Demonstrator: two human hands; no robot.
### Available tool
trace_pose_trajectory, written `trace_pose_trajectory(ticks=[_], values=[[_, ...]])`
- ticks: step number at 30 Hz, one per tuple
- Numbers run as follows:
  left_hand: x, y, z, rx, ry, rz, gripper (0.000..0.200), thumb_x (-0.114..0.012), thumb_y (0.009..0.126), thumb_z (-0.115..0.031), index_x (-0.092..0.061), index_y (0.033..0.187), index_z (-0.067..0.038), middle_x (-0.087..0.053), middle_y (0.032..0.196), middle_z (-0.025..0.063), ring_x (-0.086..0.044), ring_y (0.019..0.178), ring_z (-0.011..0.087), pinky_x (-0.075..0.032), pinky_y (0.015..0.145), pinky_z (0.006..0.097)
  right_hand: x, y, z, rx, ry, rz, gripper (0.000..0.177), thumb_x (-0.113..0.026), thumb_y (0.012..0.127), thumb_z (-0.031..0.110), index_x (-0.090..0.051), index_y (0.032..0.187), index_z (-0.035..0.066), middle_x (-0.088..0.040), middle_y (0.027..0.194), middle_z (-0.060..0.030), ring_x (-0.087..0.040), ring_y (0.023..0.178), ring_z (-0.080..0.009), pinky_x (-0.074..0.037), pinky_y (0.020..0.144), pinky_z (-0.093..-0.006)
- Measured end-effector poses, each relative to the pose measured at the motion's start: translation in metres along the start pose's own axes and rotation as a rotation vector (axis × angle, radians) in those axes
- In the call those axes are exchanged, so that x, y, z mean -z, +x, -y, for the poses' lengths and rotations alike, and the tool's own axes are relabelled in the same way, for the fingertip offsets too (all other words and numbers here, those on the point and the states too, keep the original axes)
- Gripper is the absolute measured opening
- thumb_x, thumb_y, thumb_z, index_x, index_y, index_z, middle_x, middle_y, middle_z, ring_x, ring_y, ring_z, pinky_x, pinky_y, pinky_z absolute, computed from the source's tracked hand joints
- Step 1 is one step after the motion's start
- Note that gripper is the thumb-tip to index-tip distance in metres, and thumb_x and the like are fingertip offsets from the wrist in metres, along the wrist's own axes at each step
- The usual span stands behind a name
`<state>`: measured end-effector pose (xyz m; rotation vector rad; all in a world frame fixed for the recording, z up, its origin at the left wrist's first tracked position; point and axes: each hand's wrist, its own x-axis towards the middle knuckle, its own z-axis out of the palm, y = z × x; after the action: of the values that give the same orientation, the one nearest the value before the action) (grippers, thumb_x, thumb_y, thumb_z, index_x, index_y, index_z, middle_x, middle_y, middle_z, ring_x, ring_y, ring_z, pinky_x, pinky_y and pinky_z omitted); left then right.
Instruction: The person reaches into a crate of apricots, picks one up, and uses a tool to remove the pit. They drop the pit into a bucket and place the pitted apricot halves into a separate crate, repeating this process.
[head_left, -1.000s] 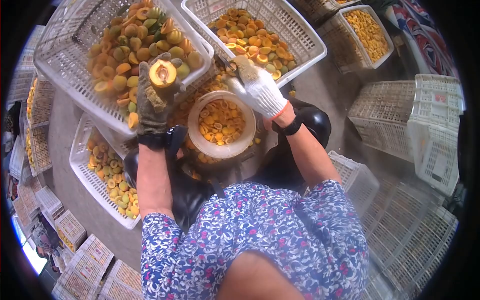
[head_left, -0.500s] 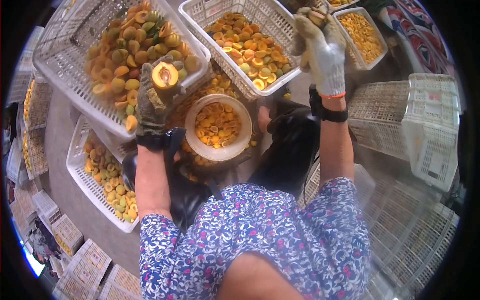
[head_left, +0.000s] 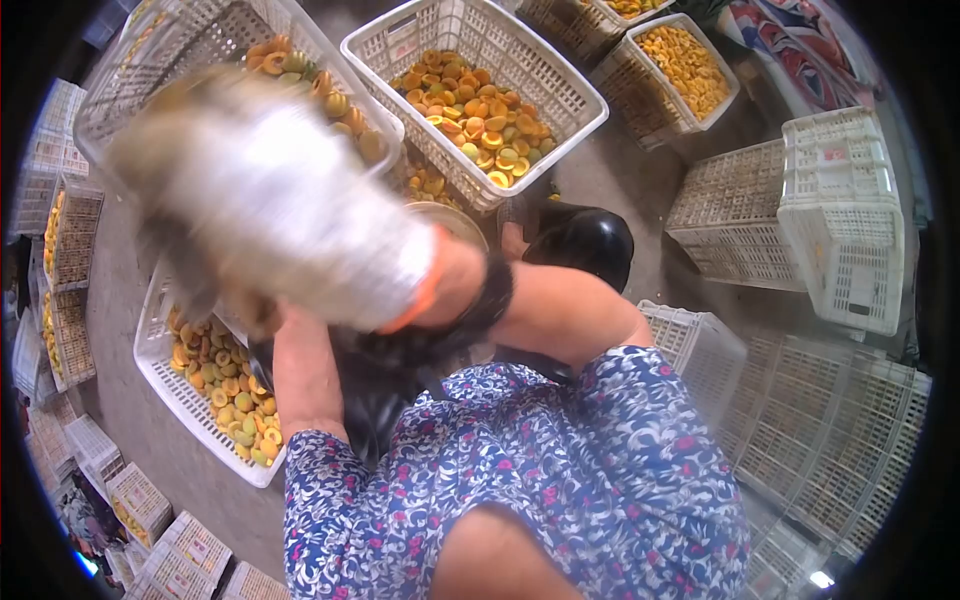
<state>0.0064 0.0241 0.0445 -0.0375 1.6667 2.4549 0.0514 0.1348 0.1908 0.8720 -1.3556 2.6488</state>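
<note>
My right hand [head_left: 290, 190], in a white knitted glove with an orange cuff, is smeared by motion in front of the upper left crate. It covers my left hand, of which only the bare forearm [head_left: 308, 375] shows; what either hand holds is hidden. Behind the right hand, the large white crate [head_left: 345, 55] holds whole and cut yellow peaches [head_left: 350, 120]. A white bucket [head_left: 470, 228] below my wrist is mostly covered by my arm. Farther right, another white crate [head_left: 590, 105] contains orange peach halves [head_left: 490, 115].
A white crate of peaches [head_left: 225, 390] stands on the floor at left. Upper right, a crate [head_left: 660, 110] is filled with yellow pieces [head_left: 685, 70]. Crates lean at the right [head_left: 845, 220], with more stacked along the left edge [head_left: 75, 235].
My right hand has swung from the upper right across to the left, over my left hand. The halved peach with its stone, earlier visible in my left hand, is now hidden.
</note>
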Motion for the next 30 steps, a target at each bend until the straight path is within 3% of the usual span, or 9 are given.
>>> trace_pose_trajectory(ticks=[2, 3, 5, 8, 11, 13, 14, 21, 30], values=[[-0.003, -0.003, -0.004, 0.043, 0.031, -0.180, 0.049, -0.034, 0.101, -0.042, -0.050, 0.123, -0.001, -0.062, 0.111, 0.0140, -0.060, 0.079, 0.0180, -0.052, 0.068, 0.0310, 0.039, -0.006, -0.006, 0.052, -0.223, 0.025, 0.042, -0.054, 0.093, 0.036, -0.057, 0.112, -0.001, -0.062, 0.097, -0.0124, -0.064, 0.081, -0.0149, -0.054, 0.064, -0.0254], [-0.004, -0.004, -0.004, 0.052, 0.019, -0.210, 0.049, -0.034, 0.101, -0.042, -0.050, 0.123, -0.001, -0.062, 0.111, 0.0141, -0.060, 0.079, 0.0180, -0.052, 0.068, 0.0310, 0.061, -0.008, 0.003, -0.314, -0.197, -0.104, 0.036, -0.052, 0.094, 0.036, -0.059, 0.096, 0.001, -0.063, 0.074, -0.0079, -0.061, 0.053, -0.0094, -0.050, 0.042, -0.0193], [0.028, 0.012, 0.008, -0.084, -0.098, 0.253, 0.047, -0.060, 0.089, -0.013, -0.042, 0.128, 0.004, -0.061, 0.112, 0.0170, -0.062, 0.089, 0.0212, -0.051, 0.079, 0.0321, 0.100, -0.024, -0.005, -0.518, -0.430, -0.335, 0.038, -0.053, 0.090, 0.032, -0.054, 0.116, 0.003, -0.057, 0.075, -0.0075, -0.056, 0.051, -0.0087, -0.042, 0.036, -0.0203], [0.028, 0.014, 0.013, -0.074, -0.203, 0.236, 0.047, -0.053, 0.094, -0.027, -0.042, 0.128, 0.004, -0.061, 0.111, 0.0179, -0.062, 0.083, 0.0201, -0.052, 0.071, 0.0293, 0.163, -0.049, -0.038, -0.687, -0.563, -0.368, 0.040, -0.057, 0.087, 0.033, -0.055, 0.113, 0.003, -0.058, 0.072, -0.0070, -0.057, 0.054, -0.0112, -0.045, 0.041, -0.0244], [0.019, 0.015, 0.013, 0.055, -0.241, 0.157, 0.052, -0.041, 0.099, -0.040, -0.043, 0.127, 0.003, -0.062, 0.111, 0.0162, -0.061, 0.079, 0.0188, -0.052, 0.067, 0.0275, 0.196, -0.052, -0.063, -0.453, -0.814, -0.256, 0.037, -0.059, 0.086, 0.031, -0.055, 0.110, 0.003, -0.061, 0.074, -0.0072, -0.059, 0.056, -0.0174, -0.049, 0.050, -0.0303], [0.003, 0.011, 0.005, 0.198, -0.320, -0.014, 0.053, -0.035, 0.099, -0.047, -0.052, 0.120, -0.002, -0.064, 0.103, 0.0127, -0.060, 0.069, 0.0180, -0.052, 0.062, 0.0306, 0.198, -0.040, -0.062, 0.203, -1.377, 0.078, 0.035, -0.062, 0.085, 0.030, -0.056, 0.108, 0.004, -0.061, 0.075, -0.0075, -0.059, 0.058, -0.0244, -0.050, 0.058, -0.0351], [0.000, 0.013, 0.011, 0.200, -0.312, -0.023, 0.053, -0.035, 0.099, -0.047, -0.052, 0.120, -0.002, -0.064, 0.103, 0.0127, -0.060, 0.069, 0.0180, -0.052, 0.062, 0.0306, 0.196, -0.036, -0.062, -0.149, -1.140, -0.016, 0.032, -0.063, 0.084, 0.027, -0.057, 0.106, 0.005, -0.060, 0.075, -0.0093, -0.060, 0.059, -0.0275, -0.050, 0.056, -0.0363], [-0.008, 0.021, 0.033, 0.179, -0.358, 0.016, 0.053, -0.035, 0.098, -0.049, -0.049, 0.126, -0.005, -0.061, 0.113, 0.0097, -0.062, 0.085, 0.0178, -0.053, 0.062, 0.0295, 0.176, -0.053, -0.074, -0.266, -1.257, 0.071, 0.030, -0.061, 0.084, 0.016, -0.054, 0.111, 0.004, -0.063, 0.087, -0.0171, -0.063, 0.079, -0.0346, -0.051, 0.066, -0.0401], [-0.014, 0.021, 0.035, 0.126, -0.400, 0.073, 0.059, -0.046, 0.093, -0.053, -0.046, 0.126, -0.004, -0.057, 0.116, 0.0097, -0.057, 0.105, 0.0182, -0.049, 0.091, 0.0326, 0.169, -0.071, -0.095, 0.088, -1.492, 0.401, 0.010, -0.061, 0.077, 0.006, -0.060, 0.084, 0.000, -0.058, 0.083, -0.0153, -0.061, 0.069, -0.0291, -0.051, 0.055, -0.0375]])
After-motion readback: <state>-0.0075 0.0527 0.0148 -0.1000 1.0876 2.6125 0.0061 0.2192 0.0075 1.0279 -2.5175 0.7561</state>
